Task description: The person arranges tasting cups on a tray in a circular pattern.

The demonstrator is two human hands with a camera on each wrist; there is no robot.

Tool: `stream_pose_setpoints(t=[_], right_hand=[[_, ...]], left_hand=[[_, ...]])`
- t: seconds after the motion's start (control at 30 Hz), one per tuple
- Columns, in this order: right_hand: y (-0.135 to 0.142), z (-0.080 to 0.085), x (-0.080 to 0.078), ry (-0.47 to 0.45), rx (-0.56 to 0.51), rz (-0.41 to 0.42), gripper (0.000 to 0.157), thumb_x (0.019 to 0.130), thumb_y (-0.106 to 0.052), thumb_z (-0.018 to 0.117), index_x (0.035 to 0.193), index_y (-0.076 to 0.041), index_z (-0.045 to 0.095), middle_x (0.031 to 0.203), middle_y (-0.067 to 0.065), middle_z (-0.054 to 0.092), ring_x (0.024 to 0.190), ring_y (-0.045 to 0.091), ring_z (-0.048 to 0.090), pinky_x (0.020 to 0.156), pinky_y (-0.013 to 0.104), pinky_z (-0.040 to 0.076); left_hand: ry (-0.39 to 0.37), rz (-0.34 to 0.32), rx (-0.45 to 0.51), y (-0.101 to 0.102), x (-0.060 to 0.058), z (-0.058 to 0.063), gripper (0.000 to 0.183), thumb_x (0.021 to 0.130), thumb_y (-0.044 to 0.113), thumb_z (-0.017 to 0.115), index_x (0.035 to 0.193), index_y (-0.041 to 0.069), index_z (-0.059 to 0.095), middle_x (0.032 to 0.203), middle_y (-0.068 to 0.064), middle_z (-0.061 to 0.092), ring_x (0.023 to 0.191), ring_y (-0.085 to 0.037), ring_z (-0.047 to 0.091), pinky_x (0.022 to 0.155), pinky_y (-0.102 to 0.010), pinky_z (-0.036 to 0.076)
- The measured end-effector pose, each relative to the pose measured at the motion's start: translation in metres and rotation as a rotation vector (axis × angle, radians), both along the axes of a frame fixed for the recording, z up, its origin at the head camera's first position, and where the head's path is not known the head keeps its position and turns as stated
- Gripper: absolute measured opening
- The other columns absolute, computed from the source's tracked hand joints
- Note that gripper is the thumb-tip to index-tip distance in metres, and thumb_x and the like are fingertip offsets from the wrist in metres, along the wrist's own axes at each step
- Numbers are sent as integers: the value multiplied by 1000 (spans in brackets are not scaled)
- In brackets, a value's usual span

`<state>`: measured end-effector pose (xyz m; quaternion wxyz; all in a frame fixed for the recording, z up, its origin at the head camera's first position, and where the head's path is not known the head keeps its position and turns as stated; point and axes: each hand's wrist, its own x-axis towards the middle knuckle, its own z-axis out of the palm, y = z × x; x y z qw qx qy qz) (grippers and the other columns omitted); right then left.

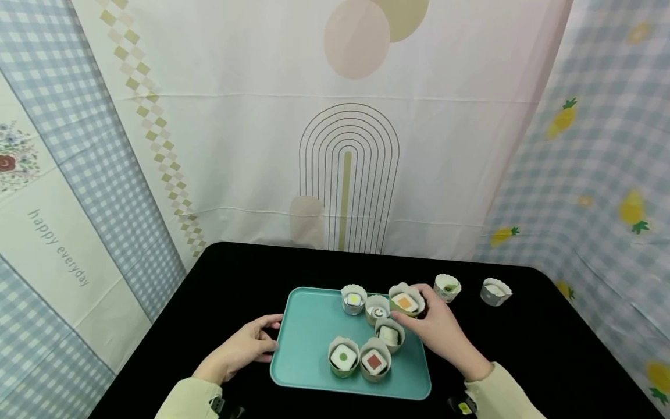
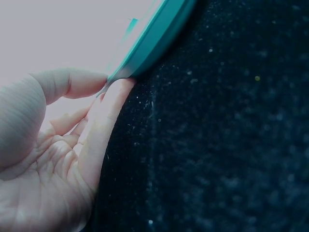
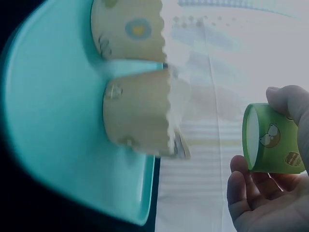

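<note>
My left hand (image 1: 243, 347) pinches the left rim of a turquoise tray (image 1: 309, 326) between thumb and fingers, as the left wrist view shows. My right hand (image 1: 438, 327) grips a cupcake (image 1: 403, 303) with an orange square on its white top. Its green paper cup (image 3: 273, 140) carries a small animal print, and it is held up off the tray, above its far right part. On the tray stand several more: a yellow-topped cupcake (image 1: 353, 299), one with a smiling face (image 1: 378, 312), a plain one (image 1: 389, 335), a green-dot cupcake (image 1: 343, 357) and a red-square cupcake (image 1: 374, 362).
Beyond the tray's right side, a cup with a green bit on top (image 1: 447, 288) and a pale-topped cup (image 1: 495, 292) stand on the black table (image 1: 251, 273). A printed white curtain (image 1: 235, 163) hangs behind the table, with checked cloth on both sides.
</note>
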<state>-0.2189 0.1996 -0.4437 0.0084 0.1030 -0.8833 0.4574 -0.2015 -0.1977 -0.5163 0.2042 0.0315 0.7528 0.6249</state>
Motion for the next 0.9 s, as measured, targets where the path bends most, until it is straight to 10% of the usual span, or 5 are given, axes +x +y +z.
stream_pose_setpoints(t=[0.9], right_hand=[[-99,-16,-8,-117,5,364,62,88,-37,71,137,-11,42,116,3,55,98,16,59,80,36,51]], left_hand=[[24,11,-5,1,0,-4,66,87,8,65,148,7,38,134,-16,43,90,-25,60,76,-41,56]])
